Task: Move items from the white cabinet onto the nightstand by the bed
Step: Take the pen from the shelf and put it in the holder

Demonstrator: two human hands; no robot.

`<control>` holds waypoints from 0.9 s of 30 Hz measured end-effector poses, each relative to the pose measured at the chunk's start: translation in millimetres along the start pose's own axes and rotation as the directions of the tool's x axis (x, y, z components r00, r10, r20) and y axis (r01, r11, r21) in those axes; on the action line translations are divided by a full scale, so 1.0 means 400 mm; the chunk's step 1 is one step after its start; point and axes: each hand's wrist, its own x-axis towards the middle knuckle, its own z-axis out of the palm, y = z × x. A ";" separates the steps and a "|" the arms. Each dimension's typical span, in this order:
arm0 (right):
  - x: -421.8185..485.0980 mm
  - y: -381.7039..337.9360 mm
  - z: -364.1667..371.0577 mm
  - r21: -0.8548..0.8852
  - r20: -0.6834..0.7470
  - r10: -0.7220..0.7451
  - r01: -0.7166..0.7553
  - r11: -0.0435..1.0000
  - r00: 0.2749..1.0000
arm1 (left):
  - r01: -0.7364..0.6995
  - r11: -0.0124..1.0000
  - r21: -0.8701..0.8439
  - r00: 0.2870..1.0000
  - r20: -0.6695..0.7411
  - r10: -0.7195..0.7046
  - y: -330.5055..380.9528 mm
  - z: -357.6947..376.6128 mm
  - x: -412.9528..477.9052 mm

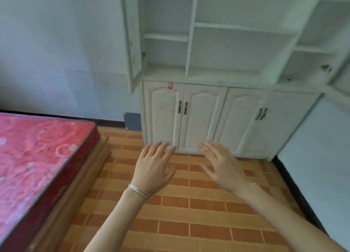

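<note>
The white cabinet [223, 119] stands against the far wall. Its four lower doors are closed, each pair with dark handles [182, 107]. The open shelves [236, 48] above show nothing on them. My left hand [154, 166], with bracelets at the wrist, and my right hand [219, 164] are both held out in front of me over the floor, fingers spread and holding nothing. They hover short of the lower doors without touching them. No nightstand is in view.
A bed with a red patterned mattress [32, 157] on a wooden base fills the left side. An upper cabinet door [133, 43] hangs open at the left. A brick-patterned floor [189, 204] lies between bed and cabinet. A white wall panel [322, 157] stands at right.
</note>
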 end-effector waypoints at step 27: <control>0.102 1.050 -0.148 -0.238 -0.260 0.509 -0.565 0.790 0.821 | -0.585 0.792 -0.174 0.811 -0.119 0.572 0.527 0.410 1.212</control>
